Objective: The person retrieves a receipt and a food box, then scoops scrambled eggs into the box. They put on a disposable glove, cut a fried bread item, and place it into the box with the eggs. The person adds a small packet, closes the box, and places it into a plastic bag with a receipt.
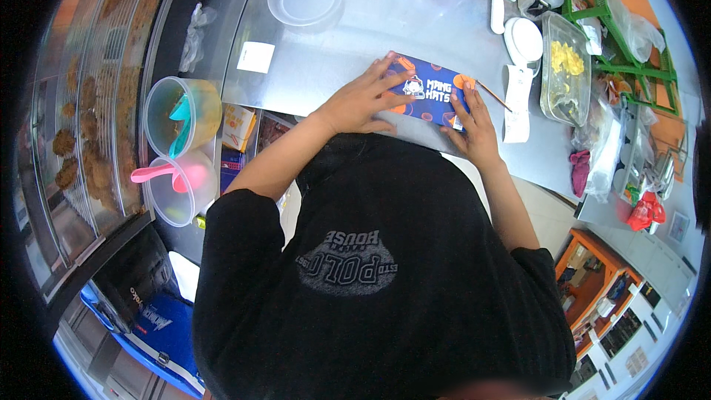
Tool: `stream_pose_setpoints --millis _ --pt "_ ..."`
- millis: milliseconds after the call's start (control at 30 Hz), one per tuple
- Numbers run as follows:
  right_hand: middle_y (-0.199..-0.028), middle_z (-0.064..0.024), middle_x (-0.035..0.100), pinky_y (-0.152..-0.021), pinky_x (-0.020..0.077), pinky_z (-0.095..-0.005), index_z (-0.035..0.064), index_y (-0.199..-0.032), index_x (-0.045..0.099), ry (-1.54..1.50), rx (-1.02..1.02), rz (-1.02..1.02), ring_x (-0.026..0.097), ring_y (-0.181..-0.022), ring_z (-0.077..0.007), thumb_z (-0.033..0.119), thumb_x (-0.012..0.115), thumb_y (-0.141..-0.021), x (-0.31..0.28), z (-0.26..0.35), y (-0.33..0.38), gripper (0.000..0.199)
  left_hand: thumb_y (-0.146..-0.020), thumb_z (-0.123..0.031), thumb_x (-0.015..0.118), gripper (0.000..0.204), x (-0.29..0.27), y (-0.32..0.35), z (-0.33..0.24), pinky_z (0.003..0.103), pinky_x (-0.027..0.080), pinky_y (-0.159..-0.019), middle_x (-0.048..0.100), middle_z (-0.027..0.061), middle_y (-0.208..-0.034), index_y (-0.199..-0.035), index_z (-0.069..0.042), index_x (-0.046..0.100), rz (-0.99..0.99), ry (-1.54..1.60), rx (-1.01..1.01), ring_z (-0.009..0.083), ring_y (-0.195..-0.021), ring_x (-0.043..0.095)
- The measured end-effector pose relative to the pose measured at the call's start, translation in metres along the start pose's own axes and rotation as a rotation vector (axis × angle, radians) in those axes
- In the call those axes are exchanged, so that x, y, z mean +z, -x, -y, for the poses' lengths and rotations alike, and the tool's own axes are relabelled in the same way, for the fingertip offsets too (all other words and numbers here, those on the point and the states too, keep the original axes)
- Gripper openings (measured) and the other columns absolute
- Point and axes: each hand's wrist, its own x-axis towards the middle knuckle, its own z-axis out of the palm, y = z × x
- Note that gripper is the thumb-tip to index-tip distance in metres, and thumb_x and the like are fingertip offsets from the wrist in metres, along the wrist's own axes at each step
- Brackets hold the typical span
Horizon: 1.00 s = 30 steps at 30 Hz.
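1. Judging by the smooth shine of the steel counter [311, 59], likely to offer little grip; prone to let a light thing skid under an uneven push.
2. Off to the right, with yellow food [566, 59] seemingly uncovered in a clear container [552, 92]: exposed to spilling or smearing through a wide rightward swing.
3. Lying flat on the steel counter close to its near edge, under both hands, as for the blue box [432, 90]: could slip over that edge through a backward pull, or crease through heavy pressing.
4. Over its left end with the left hand [363, 100], fingers parted and thumb wide, without a visible wrapped hold: could swivel the box through lopsided pressure.
5. On its right end with the right hand [475, 124], fingers slightly parted, resting rather than clasping; cannot tell how firmly.
6. Further right, as for the white paper strip [518, 122]: could crumple through a sideways slide.
7. Between box and strip, as for the thin brown stick [495, 96]: could roll or get trapped beneath through a rightward shift.
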Motion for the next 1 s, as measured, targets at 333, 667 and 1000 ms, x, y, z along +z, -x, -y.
stream_pose_setpoints --millis 333,667,1000 --pt "-0.165 -0.0180 0.034 -0.112 0.0452 -0.0575 0.0226 -0.149 0.055 0.038 0.014 -0.092 0.045 -0.139 -0.0526 0.005 0.075 -0.085 0.029 0.005 0.008 0.069 -0.088 -0.019 0.078 0.047 0.019 -0.011 0.006 0.050 0.045 -0.120 0.051 -0.0023 -0.156 -0.132 -0.030 0.068 0.043 -0.116 0.026 0.0402 -0.155 0.029" --pt "-0.164 -0.0156 0.036 -0.109 0.0497 -0.0536 0.0284 -0.144 0.059 0.108 0.086 -0.068 0.050 -0.134 -0.0502 0.007 0.077 -0.085 0.031 0.012 0.007 0.065 -0.087 -0.026 0.079 0.046 0.012 -0.014 0.004 0.049 0.045 -0.120 0.049 -0.0045 -0.158 -0.132 -0.030 0.070 0.069 -0.076 0.000 0.0351 -0.156 0.026" --pt "-0.160 -0.0183 0.042 -0.114 0.0444 -0.0521 0.0192 -0.142 0.062 0.007 0.026 0.017 0.048 -0.140 -0.0446 0.005 0.080 -0.079 -0.006 0.010 -0.006 0.067 -0.091 -0.034 0.077 0.043 -0.019 0.020 0.013 0.046 0.052 -0.106 0.063 0.0115 -0.143 -0.128 -0.012 0.072 -0.238 0.147 -0.376 0.0295 -0.139 0.054"
